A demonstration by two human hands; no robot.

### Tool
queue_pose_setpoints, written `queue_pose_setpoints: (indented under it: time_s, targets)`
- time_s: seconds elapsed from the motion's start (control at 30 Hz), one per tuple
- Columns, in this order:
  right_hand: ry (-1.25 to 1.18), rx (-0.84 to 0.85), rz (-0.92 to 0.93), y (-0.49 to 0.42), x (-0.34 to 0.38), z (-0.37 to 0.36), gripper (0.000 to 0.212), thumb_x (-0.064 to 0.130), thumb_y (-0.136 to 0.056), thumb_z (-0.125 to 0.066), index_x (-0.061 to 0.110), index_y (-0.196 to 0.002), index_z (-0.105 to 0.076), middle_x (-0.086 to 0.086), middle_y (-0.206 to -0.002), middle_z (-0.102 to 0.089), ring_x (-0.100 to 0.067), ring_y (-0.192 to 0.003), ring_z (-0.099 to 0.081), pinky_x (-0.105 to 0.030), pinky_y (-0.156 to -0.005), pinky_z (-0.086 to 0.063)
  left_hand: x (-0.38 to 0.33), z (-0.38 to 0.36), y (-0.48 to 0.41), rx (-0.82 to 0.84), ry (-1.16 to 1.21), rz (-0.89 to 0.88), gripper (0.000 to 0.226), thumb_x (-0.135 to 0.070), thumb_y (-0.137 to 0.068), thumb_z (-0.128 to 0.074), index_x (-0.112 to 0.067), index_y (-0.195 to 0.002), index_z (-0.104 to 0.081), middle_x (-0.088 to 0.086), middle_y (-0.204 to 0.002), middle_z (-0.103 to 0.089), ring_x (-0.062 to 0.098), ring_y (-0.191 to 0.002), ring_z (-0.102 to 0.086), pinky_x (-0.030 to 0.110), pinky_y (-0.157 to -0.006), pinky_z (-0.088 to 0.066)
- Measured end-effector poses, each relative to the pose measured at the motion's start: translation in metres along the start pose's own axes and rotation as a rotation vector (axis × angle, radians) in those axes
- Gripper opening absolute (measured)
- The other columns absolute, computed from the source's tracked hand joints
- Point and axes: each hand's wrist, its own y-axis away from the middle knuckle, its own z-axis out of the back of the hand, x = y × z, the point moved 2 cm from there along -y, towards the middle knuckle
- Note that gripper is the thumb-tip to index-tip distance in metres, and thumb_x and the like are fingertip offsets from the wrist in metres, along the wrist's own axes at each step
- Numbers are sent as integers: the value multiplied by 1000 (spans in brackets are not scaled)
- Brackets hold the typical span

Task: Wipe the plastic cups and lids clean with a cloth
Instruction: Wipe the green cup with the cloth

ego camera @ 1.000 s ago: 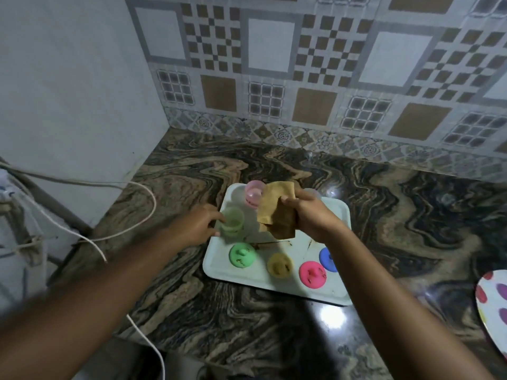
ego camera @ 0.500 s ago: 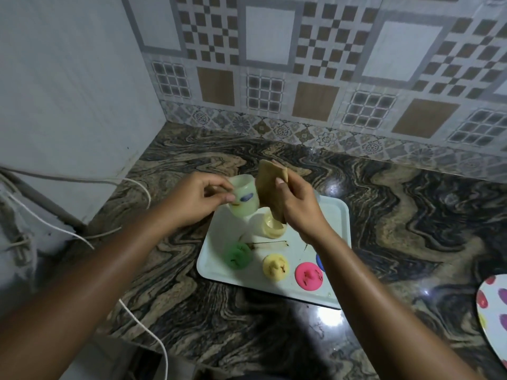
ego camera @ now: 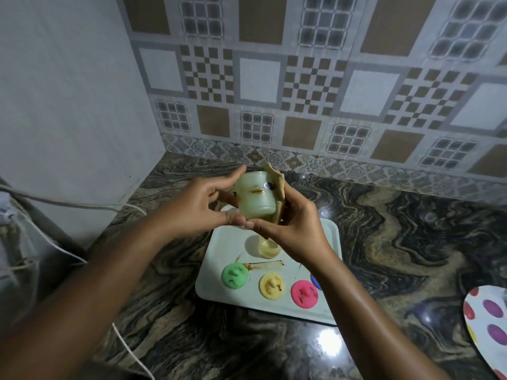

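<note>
My left hand (ego camera: 197,207) grips a pale green plastic cup (ego camera: 256,197) held up above the tray; the cup has a brown smear on its side. My right hand (ego camera: 296,223) holds a tan cloth (ego camera: 275,182) against the cup's right side and cups it from below. On the white tray (ego camera: 219,250) lie a green lid (ego camera: 235,275), a yellow lid (ego camera: 271,286), a pink lid (ego camera: 304,294) and a blue lid (ego camera: 315,281) partly hidden by my right forearm. A yellowish cup (ego camera: 267,249) stands on the tray under my hands.
The tray rests on a dark marbled counter (ego camera: 397,242) in a corner of tiled wall. A brown streak (ego camera: 263,264) marks the tray. White cables (ego camera: 82,205) run along the left. A spotted plate (ego camera: 487,325) sits at the right edge.
My left hand picked the green cup off the tray and raised it. My right hand brought the cloth against its side. The camera view tilted upward.
</note>
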Motion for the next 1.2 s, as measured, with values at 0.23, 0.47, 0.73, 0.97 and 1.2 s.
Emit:
queue_pose_setpoints:
  time_s: [0.23,0.47,0.73,0.97,1.2]
  targets:
    - [26,-24,33,5,1,10,72,2,-84,-83,4,-148,-51,-1,-119,-76,-14,-105,-75,-28,-82,-61,8,-22,-2,-118,116,-60,102,-43,-65,-86,-48,-150,-29,-15,-153,-43,-3,-132,-48,44,-114,-40]
    - [15,-9,38,11,-3,21,79,13,-78,-90,4,-148,-52,-6,-130,-72,-19,-111,-73,-45,-88,-63,1,-31,-1,-78,76,-110,99,-68,-67,-77,-52,-149,-22,-15,-161,-28,11,-148,-31,48,-117,-36]
    - [390,-171,409,22,4,11,91,17,-76,-88,7,-152,-38,-11,-141,-64,-17,-122,-65,-5,-87,-46,-25,-34,5,-111,-372,-232,93,-38,-88,-71,-32,-158,-10,-12,-144,-33,6,-128,-45,27,-92,-54]
    - [-3,-194,173,21,-2,15,90,12,-77,-87,13,-155,-43,7,-108,-79,-5,-74,-69,-31,-68,-61,-12,-46,6,-280,183,-202,96,-48,-67,-89,-30,-149,-42,-12,-149,-48,9,-137,-48,41,-102,-52]
    - [470,-226,496,18,3,16,87,7,-77,-85,5,-150,-39,-25,-145,-57,-29,-125,-65,-6,-87,-49,-28,-47,7,-374,19,-266,86,-18,-66,-91,-14,-141,-51,-7,-137,-53,7,-122,-60,25,-84,-60]
